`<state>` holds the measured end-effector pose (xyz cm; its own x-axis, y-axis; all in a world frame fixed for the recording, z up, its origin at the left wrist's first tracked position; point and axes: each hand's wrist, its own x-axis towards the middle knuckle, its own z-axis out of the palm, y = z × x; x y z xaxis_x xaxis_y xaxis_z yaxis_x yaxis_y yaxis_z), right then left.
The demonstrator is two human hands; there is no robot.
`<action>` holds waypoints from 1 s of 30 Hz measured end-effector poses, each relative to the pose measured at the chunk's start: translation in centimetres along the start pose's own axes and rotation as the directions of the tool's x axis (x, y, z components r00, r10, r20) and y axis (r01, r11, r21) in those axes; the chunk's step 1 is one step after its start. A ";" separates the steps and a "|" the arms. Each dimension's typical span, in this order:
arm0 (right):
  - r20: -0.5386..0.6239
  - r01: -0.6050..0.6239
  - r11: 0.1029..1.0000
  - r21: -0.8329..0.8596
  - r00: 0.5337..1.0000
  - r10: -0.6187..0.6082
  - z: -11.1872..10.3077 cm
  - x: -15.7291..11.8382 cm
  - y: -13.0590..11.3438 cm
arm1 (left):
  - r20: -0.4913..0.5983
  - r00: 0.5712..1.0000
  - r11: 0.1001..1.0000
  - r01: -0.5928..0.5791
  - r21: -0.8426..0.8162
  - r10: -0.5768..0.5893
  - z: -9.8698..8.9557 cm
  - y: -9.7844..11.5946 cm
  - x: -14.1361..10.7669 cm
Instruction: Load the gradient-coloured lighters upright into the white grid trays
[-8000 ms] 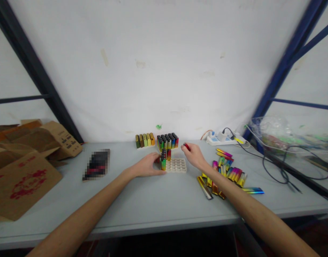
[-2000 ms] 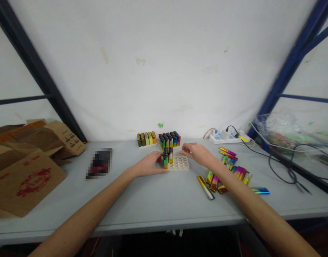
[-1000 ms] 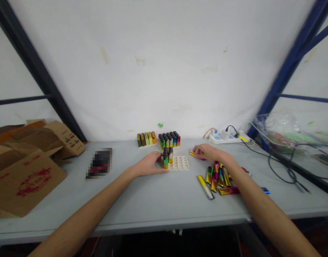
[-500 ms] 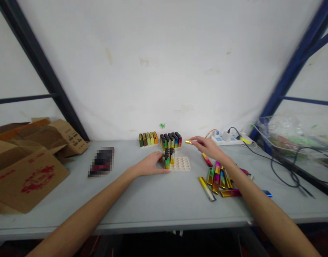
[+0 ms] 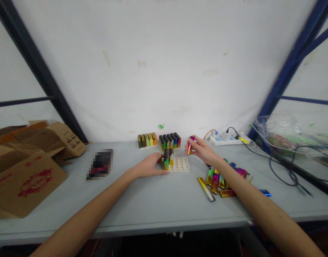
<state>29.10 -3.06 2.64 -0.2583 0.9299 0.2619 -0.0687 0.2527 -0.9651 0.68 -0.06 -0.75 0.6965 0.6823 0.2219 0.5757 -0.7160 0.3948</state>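
My right hand point(image 5: 202, 149) pinches a pink and gold lighter point(image 5: 190, 145), held nearly upright above the table, behind and to the right of a white tray point(image 5: 181, 165) with round holes. Several lighters point(image 5: 166, 163) with dark tops stand in the tray's left part. Around that left end my left hand point(image 5: 150, 165) is closed, thumb along the front and fingers partly hidden behind. Loose shiny lighters point(image 5: 215, 182) lie in a pile to the right, some under my right forearm.
Behind the tray stand a block of black-topped lighters point(image 5: 170, 141) and a block of gold-topped ones point(image 5: 147, 140). Cardboard boxes point(image 5: 40, 178) and a pixelated dark object point(image 5: 101, 164) are at left. A power strip point(image 5: 225, 138), black cable point(image 5: 283, 176) and plastic bag point(image 5: 281, 132) are at right.
The lighter in my right hand has turned from lying level, gold end pointing left, to nearly upright. My left hand stays at the tray.
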 end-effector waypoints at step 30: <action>0.014 0.169 0.751 -0.639 0.978 -0.208 3.3 -0.6 1.6 | -0.003 1.000 1.000 -0.004 -0.005 0.004 -0.1 0.1 -0.1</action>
<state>25.98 -4.11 0.88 -0.2515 0.8533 0.4568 0.5204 0.5172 -0.6795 0.63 -0.15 -0.70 0.6975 0.6800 0.2259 0.5709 -0.7180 0.3982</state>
